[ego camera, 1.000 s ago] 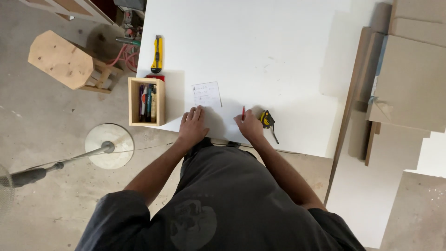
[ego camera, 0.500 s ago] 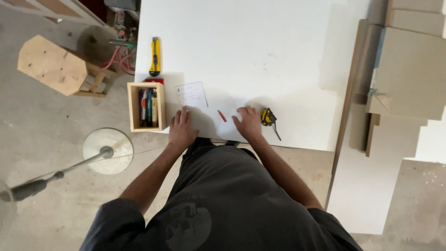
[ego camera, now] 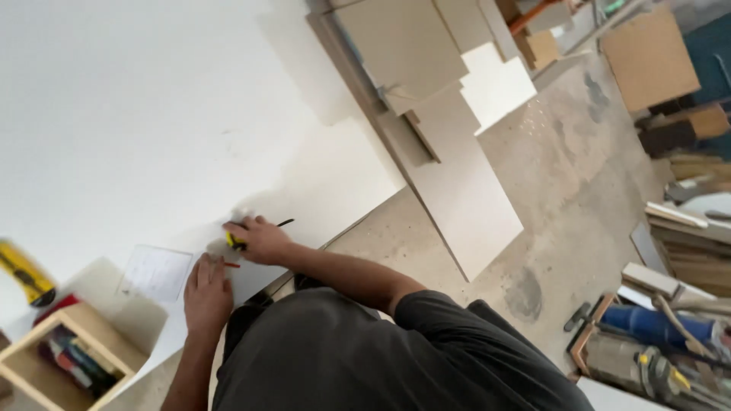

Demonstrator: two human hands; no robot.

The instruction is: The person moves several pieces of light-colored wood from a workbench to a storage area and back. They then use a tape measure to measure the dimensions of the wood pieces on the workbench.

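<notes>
now right hand (ego camera: 263,240) closed on tape (ego camera: 235,240), off pencil (ego camera: 231,265); left hand (ego camera: 205,293) flat, fingers open, beside it on board (ego camera: 152,114).

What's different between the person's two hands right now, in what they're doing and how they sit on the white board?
The right hand is curled over a yellow and black tape measure, while the left hand lies flat and open, holding nothing. The right hand sits farther onto the white board; the left hand rests near its edge, beside a red pencil and a sheet of paper. Both are bare and rest on the board.
</notes>
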